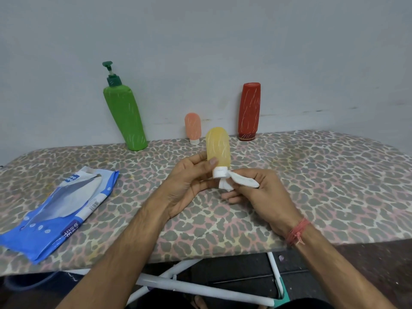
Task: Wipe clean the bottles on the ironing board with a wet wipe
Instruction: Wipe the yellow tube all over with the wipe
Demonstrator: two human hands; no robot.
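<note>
The left hand (189,175) holds the yellow bottle (218,147) just above the ironing board (312,175), with the thumb curled on the front near the bottom and the fingers behind it. The bottle stands cap down. It is soft yellow and see-through, with thin white scratchy lines on it and a rounded top. Its white cap (220,172) points down. The right hand (260,192) pinches a small white wet wipe (240,180), all bunched up, and the wipe touches the side of the cap. At the back of the board, by the wall, stand a tall green pump bottle (124,114), a little pink bottle (193,128) and a red bottle (249,111). They have white lines on them too. A blue and white pack of wipes (60,210) lies flat on the left side of the board
</note>
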